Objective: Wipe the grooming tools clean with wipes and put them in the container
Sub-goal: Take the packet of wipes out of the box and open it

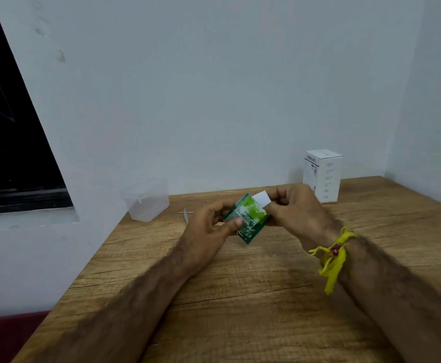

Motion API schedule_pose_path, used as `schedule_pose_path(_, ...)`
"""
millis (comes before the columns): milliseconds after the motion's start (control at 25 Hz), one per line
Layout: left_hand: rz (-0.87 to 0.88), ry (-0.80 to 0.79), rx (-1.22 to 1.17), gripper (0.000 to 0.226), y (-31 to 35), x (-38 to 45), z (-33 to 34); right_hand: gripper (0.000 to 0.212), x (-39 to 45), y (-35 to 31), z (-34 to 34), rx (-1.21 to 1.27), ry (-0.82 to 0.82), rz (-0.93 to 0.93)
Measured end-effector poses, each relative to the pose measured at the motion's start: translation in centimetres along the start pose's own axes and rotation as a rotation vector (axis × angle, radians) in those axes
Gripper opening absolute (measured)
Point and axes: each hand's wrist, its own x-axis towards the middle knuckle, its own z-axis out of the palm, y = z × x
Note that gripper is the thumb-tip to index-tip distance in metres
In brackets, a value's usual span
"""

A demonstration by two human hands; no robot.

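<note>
My left hand [209, 226] grips a small green wipe sachet [248, 218] above the wooden table [240, 297]. A white folded wipe [260, 199] sticks out of the sachet's top, and my right hand [295, 205] pinches it. Behind my left hand, metal grooming tools [186, 214] lie on the table, mostly hidden. A clear plastic container [146, 200] stands open at the table's back left corner.
A white cardboard box [321, 175] stands at the back right near the wall. White walls close the table at the back and right. A dark window [9, 127] is on the left. A yellow thread band [332, 255] is tied on my right wrist.
</note>
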Motion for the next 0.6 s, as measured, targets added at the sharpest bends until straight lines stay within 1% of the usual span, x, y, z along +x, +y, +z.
schedule_pose_path(80, -0.053, 0.039, -0.093, 0.028, -0.1, 0.1, 0.0, 0.007, 0.0, -0.2, 0.0, 0.160, 0.012, 0.067)
schedule_pose_path(160, -0.088, 0.062, -0.149, 0.028, -0.1, 0.2, -0.1, 0.012, 0.1, -0.2, -0.2, 0.279, 0.032, 0.109)
schedule_pose_path(320, -0.106, 0.057, -0.143, 0.031, -0.4, 0.2, -0.4, 0.020, 0.1, -0.3, -0.4, 0.414, 0.040, 0.141)
schedule_pose_path(480, -0.130, 0.042, -0.165, 0.034, 0.0, 0.2, -0.4, 0.018, -0.1, -0.3, -0.2, 0.403, 0.063, 0.089)
schedule_pose_path(600, -0.148, 0.048, -0.175, 0.037, 0.7, 0.0, -0.9, 0.028, -0.2, -0.2, -0.2, 0.380, 0.068, 0.050)
